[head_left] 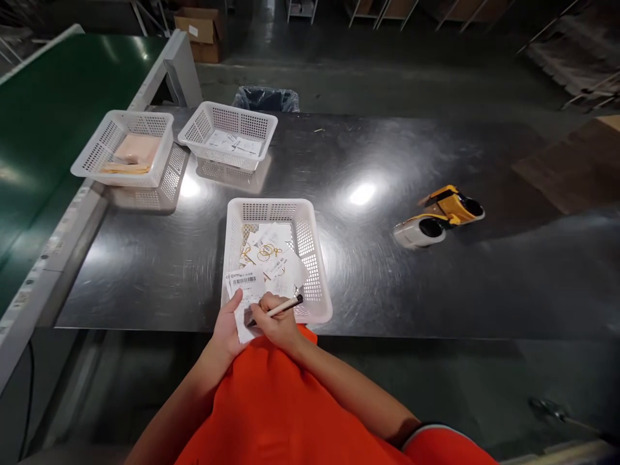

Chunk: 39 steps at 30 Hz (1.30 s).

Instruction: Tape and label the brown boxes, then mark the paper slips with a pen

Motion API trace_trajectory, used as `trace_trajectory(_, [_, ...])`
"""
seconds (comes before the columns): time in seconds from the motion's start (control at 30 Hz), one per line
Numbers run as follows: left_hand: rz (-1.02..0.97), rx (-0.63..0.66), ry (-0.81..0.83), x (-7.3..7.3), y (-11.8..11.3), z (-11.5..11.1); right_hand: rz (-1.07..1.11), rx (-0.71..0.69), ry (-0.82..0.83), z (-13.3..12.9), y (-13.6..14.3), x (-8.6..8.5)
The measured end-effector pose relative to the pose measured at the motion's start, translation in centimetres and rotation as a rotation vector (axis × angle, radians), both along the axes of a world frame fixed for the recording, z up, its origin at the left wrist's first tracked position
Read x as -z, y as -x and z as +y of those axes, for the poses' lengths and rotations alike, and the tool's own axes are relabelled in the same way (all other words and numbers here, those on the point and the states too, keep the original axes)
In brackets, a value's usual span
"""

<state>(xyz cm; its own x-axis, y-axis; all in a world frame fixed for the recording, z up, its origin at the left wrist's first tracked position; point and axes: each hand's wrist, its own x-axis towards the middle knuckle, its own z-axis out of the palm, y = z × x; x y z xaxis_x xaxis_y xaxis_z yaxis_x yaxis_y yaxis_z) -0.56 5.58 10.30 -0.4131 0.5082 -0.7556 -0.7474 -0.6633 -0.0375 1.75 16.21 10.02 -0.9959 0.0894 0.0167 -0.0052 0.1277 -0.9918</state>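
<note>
My left hand (pixel 227 327) is closed on a white paper slip (pixel 245 290) with a barcode printed near its top, the thumb lying on the paper's face. In my right hand (pixel 277 323) is a pen (pixel 283 306) with a pale barrel and a black end, its tip down at the lower part of the slip. Both hands are over the near edge of a white plastic basket (pixel 323 303). Inside that basket lie several printed paper slips (pixel 283 268) and yellow rubber bands (pixel 265 252).
At the back left of the metal table (pixel 378 278) stand a basket (pixel 80 166) with pinkish packets and another basket (pixel 186 137) with papers. A yellow-and-white tape dispenser (pixel 443 213) lies to the right. A green conveyor belt (pixel 62 97) runs along the left.
</note>
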Motion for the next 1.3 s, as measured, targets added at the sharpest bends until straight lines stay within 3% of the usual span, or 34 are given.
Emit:
trace_trajectory(0.57, [-0.005,0.008,-0.003,0.2,0.0,-0.1,-0.099,0.007,0.024,-0.1,-0.1,0.4])
trace_trajectory(0.9, [-0.025,-0.007,0.019,-0.7,0.2,0.1,-0.103,-0.015,0.074,0.1,0.0,0.5])
trace_trajectory(1.13, [0.009,0.021,0.027,0.3,0.2,0.1,-0.109,-0.018,0.057,-0.2,-0.4,0.8])
trace_trajectory(1.2, [0.022,0.031,0.031,0.6,0.2,0.0,-0.086,0.035,0.086,0.1,-0.4,1.2])
trace_trajectory(1.3, [0.071,0.027,0.008,1.0,0.1,-0.6,-0.071,0.237,0.082,2.0,0.6,2.4])
